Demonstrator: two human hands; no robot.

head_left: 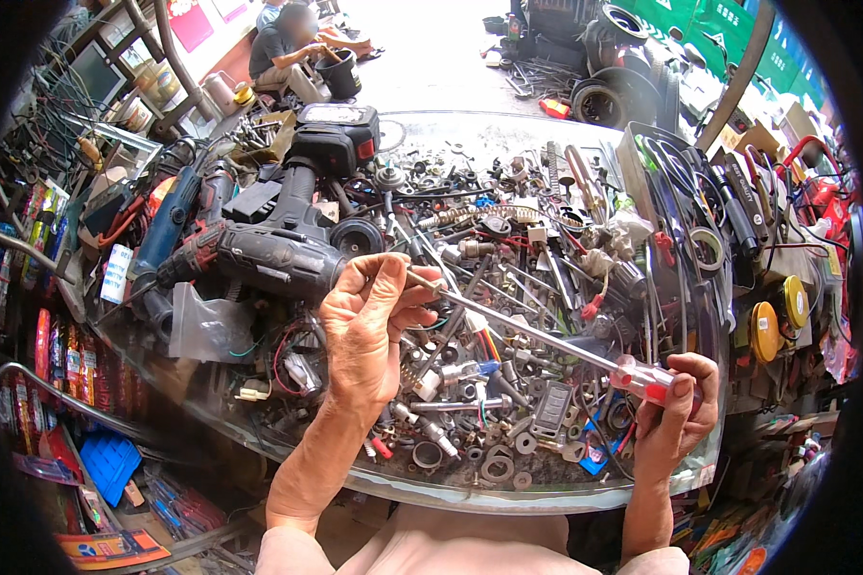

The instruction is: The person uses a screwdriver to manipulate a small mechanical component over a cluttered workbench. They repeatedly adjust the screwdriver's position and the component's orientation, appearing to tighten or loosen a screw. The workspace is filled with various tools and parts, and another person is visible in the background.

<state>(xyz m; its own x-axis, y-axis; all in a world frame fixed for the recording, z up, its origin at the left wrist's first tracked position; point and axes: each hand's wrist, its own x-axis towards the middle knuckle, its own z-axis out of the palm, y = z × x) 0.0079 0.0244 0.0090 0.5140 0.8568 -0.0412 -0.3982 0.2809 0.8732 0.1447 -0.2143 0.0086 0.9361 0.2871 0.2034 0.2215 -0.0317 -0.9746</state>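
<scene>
My right hand [676, 412] is wrapped round the clear and red handle of a long screwdriver [537, 333]. Its steel shaft slants up and left over a glass-topped case full of loose metal parts. At the tip end, the thumb and forefinger of my left hand [369, 316] pinch a short, slim metal piece [422, 280]. Whether that piece is separate from the screwdriver or part of its tip, I cannot tell. The other left fingers curl behind it. Just beyond my left hand lies a dark cordless power tool [278, 264].
Left of the case sit a blue power tool [168, 220] and a clear plastic bag [209, 324]. Cables and a tape roll [708, 249] crowd the right side. Farther off, a person [292, 53] sits by a black bucket [338, 75], with tyres [599, 101] opposite.
</scene>
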